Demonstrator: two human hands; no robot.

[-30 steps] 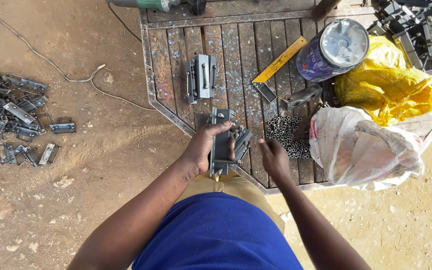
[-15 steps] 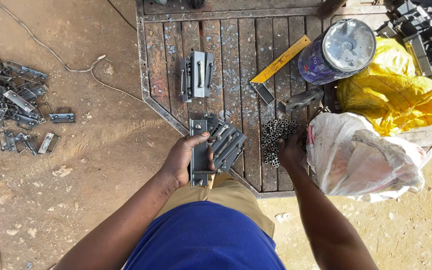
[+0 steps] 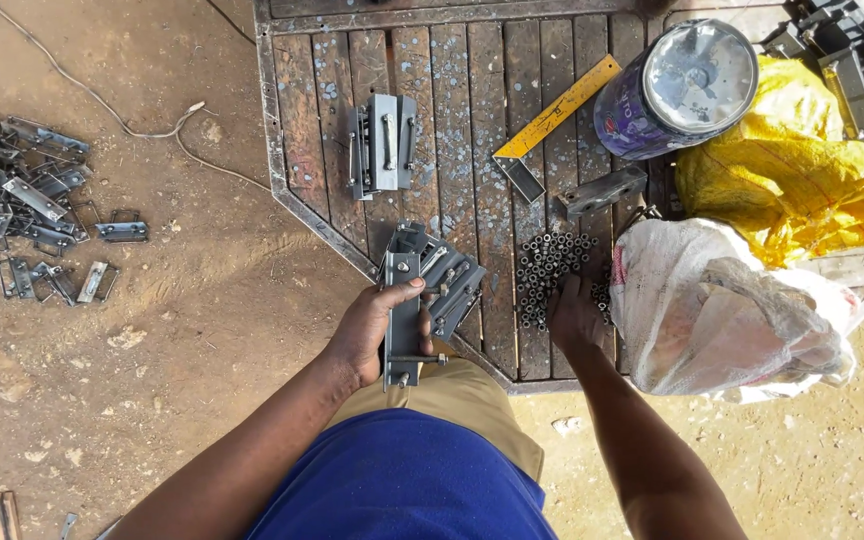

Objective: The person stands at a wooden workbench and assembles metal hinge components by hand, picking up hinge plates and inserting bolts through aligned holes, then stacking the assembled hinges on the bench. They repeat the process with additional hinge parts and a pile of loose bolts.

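Observation:
My left hand [image 3: 370, 330] grips a grey metal bracket assembly [image 3: 404, 318] with a bolt through it, held upright at the near edge of a worn wooden table [image 3: 472, 130]. More grey brackets [image 3: 454, 282] lie fanned out just behind it. My right hand [image 3: 574, 312] rests with its fingers in a pile of small dark metal nuts [image 3: 550, 270] on the table; whether it pinches one is hidden.
Another bracket assembly [image 3: 382, 145] lies further back on the table, beside a yellow square ruler [image 3: 550, 118], a purple tin can [image 3: 677, 90] and a metal block [image 3: 604, 190]. A white sack [image 3: 727, 310] and yellow bag [image 3: 802, 185] sit at right. Metal parts [image 3: 22, 200] litter the dirt at left.
My right hand moved right from beside the bracket to the pile of nuts. My left hand kept hold of the bracket and drew it slightly nearer.

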